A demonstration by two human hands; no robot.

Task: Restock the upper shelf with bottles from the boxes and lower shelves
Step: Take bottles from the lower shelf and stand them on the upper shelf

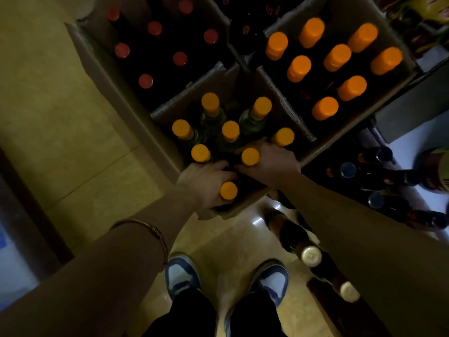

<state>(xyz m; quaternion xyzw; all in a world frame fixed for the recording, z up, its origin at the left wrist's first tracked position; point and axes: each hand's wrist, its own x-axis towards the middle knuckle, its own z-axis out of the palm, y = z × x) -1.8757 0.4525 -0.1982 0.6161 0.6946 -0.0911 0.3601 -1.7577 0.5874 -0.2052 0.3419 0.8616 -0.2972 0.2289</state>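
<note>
An open cardboard box (167, 113) on the floor holds several bottles with yellow-orange caps. My left hand (202, 182) grips the neck of the nearest bottle (228, 190) at the box's front corner. My right hand (272, 161) grips a second yellow-capped bottle (250, 156) just behind it. Both hands reach down into the box, and the bottles' bodies are mostly hidden in shadow. The upper shelf is out of view.
A box of orange-capped bottles (337, 58) stands at the back right, and a box of red-capped bottles (155, 29) at the back left. Blue-capped bottles (347, 169) sit on a low white shelf at right. White-capped bottles (311, 256) stand by my right foot. My shoes (181, 276) are below.
</note>
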